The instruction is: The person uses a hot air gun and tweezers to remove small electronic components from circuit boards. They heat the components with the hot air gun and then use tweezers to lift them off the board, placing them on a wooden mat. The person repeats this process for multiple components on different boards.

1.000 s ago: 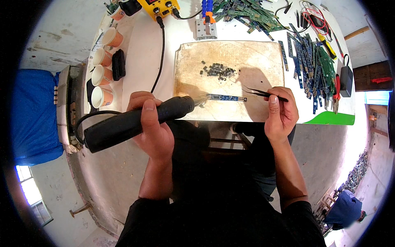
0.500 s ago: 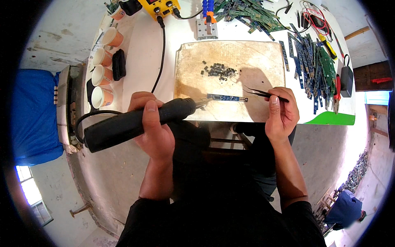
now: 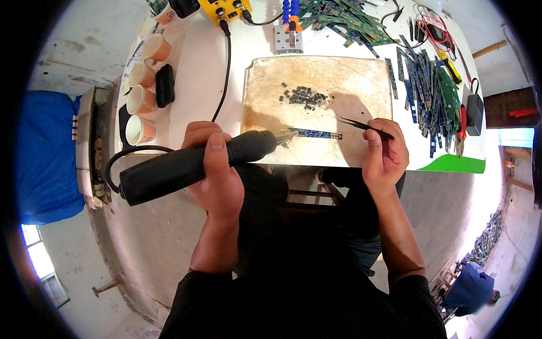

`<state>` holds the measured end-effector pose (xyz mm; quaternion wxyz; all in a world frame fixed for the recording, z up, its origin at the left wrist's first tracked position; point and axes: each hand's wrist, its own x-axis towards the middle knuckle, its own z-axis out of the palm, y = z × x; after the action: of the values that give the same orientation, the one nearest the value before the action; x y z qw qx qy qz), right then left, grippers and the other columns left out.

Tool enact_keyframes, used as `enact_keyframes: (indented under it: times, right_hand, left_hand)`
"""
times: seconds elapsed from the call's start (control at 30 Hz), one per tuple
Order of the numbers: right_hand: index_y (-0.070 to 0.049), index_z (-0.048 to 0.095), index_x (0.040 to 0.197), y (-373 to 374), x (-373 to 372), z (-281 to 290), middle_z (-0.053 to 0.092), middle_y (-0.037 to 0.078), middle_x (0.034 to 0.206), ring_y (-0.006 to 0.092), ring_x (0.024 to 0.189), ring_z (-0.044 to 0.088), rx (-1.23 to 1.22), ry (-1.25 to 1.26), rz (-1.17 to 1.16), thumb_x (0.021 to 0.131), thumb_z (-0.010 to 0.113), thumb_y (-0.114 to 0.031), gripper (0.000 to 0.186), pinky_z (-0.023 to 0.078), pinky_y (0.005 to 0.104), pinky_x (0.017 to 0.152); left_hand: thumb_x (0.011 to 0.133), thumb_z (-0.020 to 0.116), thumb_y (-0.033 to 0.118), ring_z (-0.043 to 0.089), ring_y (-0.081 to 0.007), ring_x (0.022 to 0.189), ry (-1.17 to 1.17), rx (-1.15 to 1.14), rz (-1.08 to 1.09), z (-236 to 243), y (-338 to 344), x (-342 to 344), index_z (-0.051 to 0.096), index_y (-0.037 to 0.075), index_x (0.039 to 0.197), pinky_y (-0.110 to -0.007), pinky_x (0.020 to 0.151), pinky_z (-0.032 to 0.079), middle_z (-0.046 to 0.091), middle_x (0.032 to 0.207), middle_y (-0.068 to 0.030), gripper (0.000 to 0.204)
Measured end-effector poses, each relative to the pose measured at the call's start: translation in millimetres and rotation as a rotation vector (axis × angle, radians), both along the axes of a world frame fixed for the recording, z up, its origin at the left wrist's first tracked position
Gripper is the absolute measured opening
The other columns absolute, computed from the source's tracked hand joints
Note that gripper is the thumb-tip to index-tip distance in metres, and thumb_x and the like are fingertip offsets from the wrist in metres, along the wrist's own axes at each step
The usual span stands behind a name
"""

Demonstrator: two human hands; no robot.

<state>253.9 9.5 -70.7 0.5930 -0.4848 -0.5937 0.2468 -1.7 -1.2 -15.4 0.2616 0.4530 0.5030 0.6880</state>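
My left hand point(image 3: 219, 172) grips a black hot-air handpiece point(image 3: 164, 176), its metal nozzle angled rightward over the left end of a narrow blue circuit-board strip point(image 3: 322, 134). In my right hand point(image 3: 385, 159) are black tweezers point(image 3: 361, 124), held with their fine tips above and right of that strip. The strip lies flat on a stained beige work board point(image 3: 265, 73). Just beyond it on the board sits a loose cluster of small black chips point(image 3: 304, 97).
A yellow station point(image 3: 224, 8) with cables and a metal fixture point(image 3: 289, 39) stand at the back. Several paper cups point(image 3: 141, 100) line the left; heaped circuit strips point(image 3: 423, 96) and hand tools point(image 3: 462, 127) lie right. A person in blue point(image 3: 468, 285) is at lower right.
My left hand and the handpiece have shifted slightly right and up, the nozzle farther along the strip's left end. My right hand has barely moved.
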Motion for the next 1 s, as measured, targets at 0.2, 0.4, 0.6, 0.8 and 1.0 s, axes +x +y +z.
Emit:
enact_keyframes:
  times: [0.2,0.4,0.6,0.8,1.0]
  right_hand:
    - [0.007,0.065,0.101,2.6,1.7,1.7,0.065,0.017,0.101,0.0235,0.092,0.064,0.062,-0.097,0.027,0.090,0.066,0.005,0.011,0.049,0.0280,0.083]
    - [0.003,0.067,0.101,9.1,-11.8,36.1,0.068,0.016,0.100,0.0266,0.090,0.068,-0.049,-0.237,0.200,0.088,0.068,0.003,0.013,0.052,0.0298,0.080]
    - [0.002,0.067,0.099,20.0,-31.5,42.0,0.069,0.017,0.093,0.0328,0.080,0.069,-0.100,-0.322,0.294,0.087,0.070,0.002,0.012,0.054,0.0342,0.071]
    - [0.001,0.066,0.097,25.3,-37.2,43.9,0.067,0.016,0.094,0.0349,0.083,0.067,-0.084,-0.383,0.345,0.086,0.068,0.003,0.011,0.054,0.0374,0.073]
    - [0.000,0.066,0.097,24.5,-41.3,42.3,0.066,0.016,0.091,0.0361,0.084,0.066,-0.125,-0.379,0.347,0.085,0.069,0.002,0.013,0.054,0.0389,0.073]
  left_hand:
    - [0.090,0.055,0.011,0.050,-0.0152,0.082,0.011,-0.031,0.001,2.0,0.9,1.9,0.055,0.002,0.084,-0.028,0.077,0.046,0.050,0.085,-0.0080,0.010]
    - [0.089,0.056,0.011,0.051,-0.0157,0.081,0.020,-0.031,0.024,1.0,0.7,1.1,0.054,0.002,0.084,-0.028,0.077,0.047,0.051,0.086,-0.0075,0.011]
    - [0.089,0.057,0.011,0.052,-0.0164,0.083,0.006,0.016,0.022,-1.2,1.7,-1.9,0.055,0.002,0.085,-0.028,0.079,0.048,0.051,0.086,-0.0078,0.010]
    - [0.089,0.057,0.010,0.051,-0.0164,0.085,-0.046,-0.011,0.024,1.3,1.5,-0.8,0.054,0.001,0.084,-0.028,0.079,0.048,0.052,0.086,-0.0085,0.010]
    - [0.089,0.057,0.010,0.051,-0.0158,0.084,-0.052,0.002,0.012,1.4,2.0,-1.7,0.054,0.001,0.083,-0.028,0.080,0.046,0.052,0.086,-0.0084,0.011]
